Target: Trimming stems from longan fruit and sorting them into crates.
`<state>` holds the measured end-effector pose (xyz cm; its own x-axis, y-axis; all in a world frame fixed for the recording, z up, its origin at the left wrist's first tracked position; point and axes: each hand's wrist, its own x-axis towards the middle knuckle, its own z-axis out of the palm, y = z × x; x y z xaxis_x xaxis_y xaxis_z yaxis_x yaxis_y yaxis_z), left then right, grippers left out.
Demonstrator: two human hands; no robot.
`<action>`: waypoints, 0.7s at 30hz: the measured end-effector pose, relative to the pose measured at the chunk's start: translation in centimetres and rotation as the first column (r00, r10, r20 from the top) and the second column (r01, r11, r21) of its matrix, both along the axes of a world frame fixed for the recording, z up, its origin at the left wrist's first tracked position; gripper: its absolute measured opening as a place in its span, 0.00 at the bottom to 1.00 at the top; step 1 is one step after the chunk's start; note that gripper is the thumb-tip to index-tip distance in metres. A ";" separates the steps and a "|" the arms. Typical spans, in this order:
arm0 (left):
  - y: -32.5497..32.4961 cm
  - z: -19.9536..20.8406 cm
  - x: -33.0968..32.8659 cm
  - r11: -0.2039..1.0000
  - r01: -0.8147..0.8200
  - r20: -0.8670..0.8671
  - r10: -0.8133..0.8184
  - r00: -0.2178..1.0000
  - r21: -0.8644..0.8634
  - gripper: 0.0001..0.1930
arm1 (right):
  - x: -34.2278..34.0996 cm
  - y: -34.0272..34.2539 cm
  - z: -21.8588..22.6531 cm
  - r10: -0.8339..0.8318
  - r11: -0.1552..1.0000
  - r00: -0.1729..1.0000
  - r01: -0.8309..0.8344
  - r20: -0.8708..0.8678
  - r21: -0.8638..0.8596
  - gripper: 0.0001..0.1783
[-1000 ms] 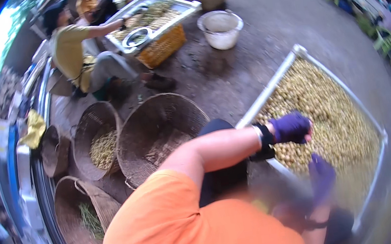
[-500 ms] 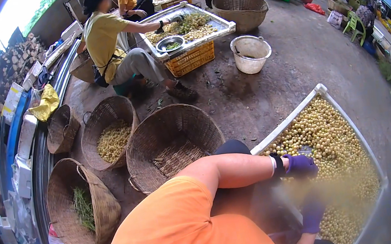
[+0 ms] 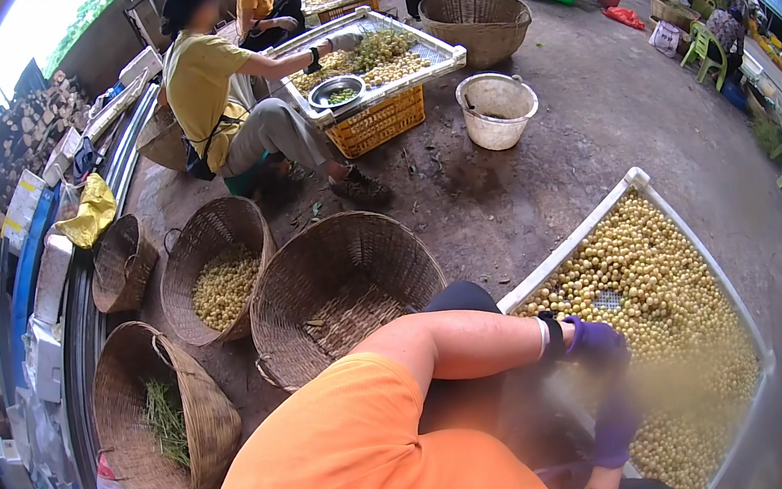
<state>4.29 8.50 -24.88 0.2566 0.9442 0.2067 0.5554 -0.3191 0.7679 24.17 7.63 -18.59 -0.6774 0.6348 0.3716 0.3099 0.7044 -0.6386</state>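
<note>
A white-rimmed mesh tray (image 3: pixel 571 266) full of small round yellow fruits (image 3: pixel 666 294) lies in front of me at the right. My left hand (image 3: pixel 596 341), in a purple glove, is low over the fruits near the tray's left side. Its fingers point down and are hidden from view. Closer to me, my right hand (image 3: pixel 618 423), gloved in purple too, is over the near left part of the tray. A hazy smear covers its fingers and the fruits around it. Whether either hand holds a fruit cannot be seen.
On my left stand a big wicker basket (image 3: pixel 402 253), a basket holding yellow fruits (image 3: pixel 228 291) and another with green stems (image 3: pixel 167 425). Ahead, a co-worker in a yellow shirt (image 3: pixel 210 84) sits at another tray (image 3: pixel 440 63) beside a white bucket (image 3: pixel 499 113).
My left hand has drawn slightly back to the left over the fruits. My right hand has shifted a little to the left. The whole view has moved slightly.
</note>
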 end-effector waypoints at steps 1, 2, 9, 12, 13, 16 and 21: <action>0.1 0.1 0.0 0.999 -0.001 -0.007 0.001 1.000 -0.052 0.15 | 0.1 0.3 -0.7 -0.027 0.999 0.999 0.028 -0.019 0.028 0.08; 0.1 0.1 0.0 1.000 0.012 -0.115 -0.009 0.993 0.028 0.15 | 0.2 0.6 -1.3 -0.045 0.997 0.998 0.048 -0.054 0.055 0.10; -1.0 0.9 0.4 0.979 0.090 0.069 -0.079 0.994 -0.180 0.14 | 0.2 1.3 -2.6 -0.093 0.995 0.974 0.096 -0.206 0.004 0.15; -0.7 0.6 0.9 0.982 0.145 -0.146 -0.162 0.976 -0.121 0.13 | 0.4 1.1 -1.9 -0.057 0.998 0.994 0.056 -0.095 -0.008 0.14; -0.5 0.4 1.1 0.985 0.171 -0.298 -0.175 0.939 -0.040 0.12 | 0.5 1.0 -1.7 -0.060 0.998 0.994 0.056 -0.090 -0.038 0.13; -0.3 0.0 1.0 0.980 0.182 -0.320 -0.148 0.936 0.077 0.13 | 0.5 1.0 -1.7 -0.061 0.996 0.996 0.057 -0.067 -0.063 0.13; -1.4 1.5 0.5 0.954 0.210 -0.092 -0.194 0.977 0.212 0.15 | 0.4 1.5 -2.0 -0.128 0.992 0.991 0.128 0.032 -0.011 0.13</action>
